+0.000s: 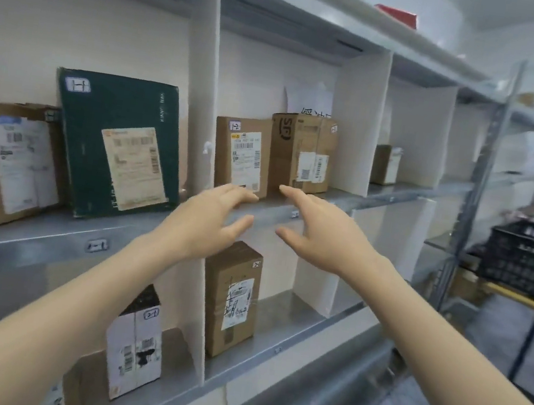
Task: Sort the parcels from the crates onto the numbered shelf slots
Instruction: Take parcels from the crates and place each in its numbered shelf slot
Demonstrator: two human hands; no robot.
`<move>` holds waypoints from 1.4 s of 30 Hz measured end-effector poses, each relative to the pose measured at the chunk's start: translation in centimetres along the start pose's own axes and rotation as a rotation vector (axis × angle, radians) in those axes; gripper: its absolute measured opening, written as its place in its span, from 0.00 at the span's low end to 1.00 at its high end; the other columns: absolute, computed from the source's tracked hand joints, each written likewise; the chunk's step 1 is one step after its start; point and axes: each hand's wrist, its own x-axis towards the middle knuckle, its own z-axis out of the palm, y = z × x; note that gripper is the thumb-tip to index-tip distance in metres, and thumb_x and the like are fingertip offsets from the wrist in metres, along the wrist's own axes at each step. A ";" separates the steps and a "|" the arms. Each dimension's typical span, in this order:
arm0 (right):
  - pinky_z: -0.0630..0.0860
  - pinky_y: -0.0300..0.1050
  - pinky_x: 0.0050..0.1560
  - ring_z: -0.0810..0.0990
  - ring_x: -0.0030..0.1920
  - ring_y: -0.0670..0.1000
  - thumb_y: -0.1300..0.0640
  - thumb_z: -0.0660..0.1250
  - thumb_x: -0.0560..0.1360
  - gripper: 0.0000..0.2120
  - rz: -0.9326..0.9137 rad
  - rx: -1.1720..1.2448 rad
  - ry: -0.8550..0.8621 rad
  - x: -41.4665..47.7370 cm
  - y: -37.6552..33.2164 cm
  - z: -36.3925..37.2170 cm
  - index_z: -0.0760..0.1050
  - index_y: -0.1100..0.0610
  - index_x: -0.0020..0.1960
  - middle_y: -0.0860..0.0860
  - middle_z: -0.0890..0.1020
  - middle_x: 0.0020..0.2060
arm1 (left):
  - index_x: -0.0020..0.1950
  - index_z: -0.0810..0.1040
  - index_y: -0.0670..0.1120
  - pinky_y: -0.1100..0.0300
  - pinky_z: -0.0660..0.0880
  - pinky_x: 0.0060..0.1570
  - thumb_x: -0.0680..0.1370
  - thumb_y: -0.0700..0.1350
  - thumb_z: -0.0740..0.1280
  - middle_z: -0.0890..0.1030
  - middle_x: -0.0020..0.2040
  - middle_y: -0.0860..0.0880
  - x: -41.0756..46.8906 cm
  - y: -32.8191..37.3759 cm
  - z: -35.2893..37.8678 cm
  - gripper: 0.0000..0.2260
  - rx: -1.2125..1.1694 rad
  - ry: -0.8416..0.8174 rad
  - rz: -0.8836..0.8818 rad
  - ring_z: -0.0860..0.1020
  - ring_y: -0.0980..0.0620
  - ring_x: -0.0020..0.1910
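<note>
Leftward, worn cardboard carton [7, 162] and flat dark-green box [116, 143] stand in first slot of grey metal shelf [47, 240]. Left hand [212, 215] empty, fingers spread, tips at shelf's front edge below upright brown parcel [241, 155] with white label; contact unclear. Taller kraft carton [300, 152] just beside it. Right hand [319, 233] empty, fingers loosely extended. Black lattice plastic crate [532, 260] far right.

A brown parcel [241, 155] tagged 1-2 stands upright near the shelf [47, 240] front edge, a taller brown parcel [301, 152] just beside its right; a dark green parcel [116, 143] leans in the slot to their left.
</note>
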 end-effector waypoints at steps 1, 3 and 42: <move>0.73 0.54 0.63 0.73 0.66 0.53 0.45 0.63 0.78 0.31 0.041 -0.026 -0.014 -1.0 1.6 -0.5 0.55 0.48 0.77 0.50 0.73 0.68 | 0.72 0.69 0.53 0.55 0.69 0.66 0.81 0.53 0.62 0.72 0.69 0.54 1.0 1.0 1.4 0.19 -0.001 -0.068 0.009 0.71 0.54 0.67; 0.71 0.53 0.64 0.72 0.67 0.53 0.45 0.63 0.79 0.31 0.110 -0.075 -0.039 -3.1 4.9 -1.6 0.55 0.48 0.77 0.50 0.73 0.69 | 0.73 0.68 0.52 0.56 0.64 0.68 0.81 0.54 0.61 0.70 0.72 0.54 3.2 3.4 4.2 0.20 -0.023 -0.170 0.054 0.68 0.54 0.70; 0.71 0.50 0.66 0.70 0.68 0.51 0.45 0.63 0.78 0.30 0.913 -0.392 -0.187 -25.6 80.7 -17.9 0.58 0.48 0.77 0.50 0.71 0.70 | 0.79 0.55 0.51 0.51 0.62 0.72 0.81 0.60 0.58 0.64 0.76 0.49 54.6 61.3 60.5 0.30 -0.336 -0.606 0.589 0.63 0.50 0.74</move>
